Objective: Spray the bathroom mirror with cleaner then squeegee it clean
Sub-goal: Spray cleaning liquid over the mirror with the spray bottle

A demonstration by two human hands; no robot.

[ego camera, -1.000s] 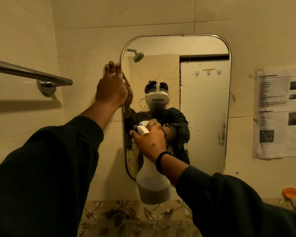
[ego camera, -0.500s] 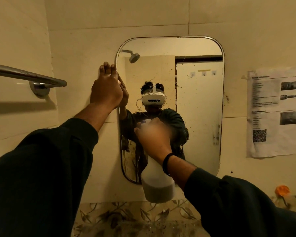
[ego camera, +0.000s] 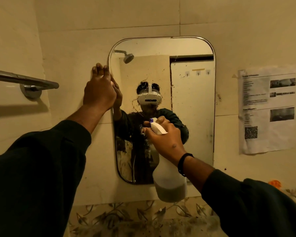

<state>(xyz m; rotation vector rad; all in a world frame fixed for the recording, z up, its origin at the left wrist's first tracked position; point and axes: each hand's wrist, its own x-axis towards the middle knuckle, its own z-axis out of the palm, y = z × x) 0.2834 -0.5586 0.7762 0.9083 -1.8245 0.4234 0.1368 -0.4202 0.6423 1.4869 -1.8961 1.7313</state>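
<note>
A rounded rectangular mirror (ego camera: 193, 103) hangs on the tiled wall, speckled with spray droplets and dirty streaks in its lower left. My left hand (ego camera: 99, 91) lies flat with straight fingers against the mirror's left edge and the wall beside it. My right hand (ego camera: 164, 141) grips the neck of a translucent white spray bottle (ego camera: 171, 183), fingers curled at the trigger under its white head with a purple nozzle tip aimed at the glass. The bottle holds cloudy liquid in its bottom part. No squeegee is in view.
A chrome towel bar (ego camera: 24, 79) juts from the left wall at my left forearm's height. A printed paper sheet (ego camera: 266, 110) is taped to the wall right of the mirror. A floral patterned tile band (ego camera: 126, 218) runs below, with a small orange object (ego camera: 274, 183) at the right.
My right hand with the bottle has shifted slightly right and lower against the mirror. The view has drifted a little to the left. My left hand stays pressed at the mirror's edge.
</note>
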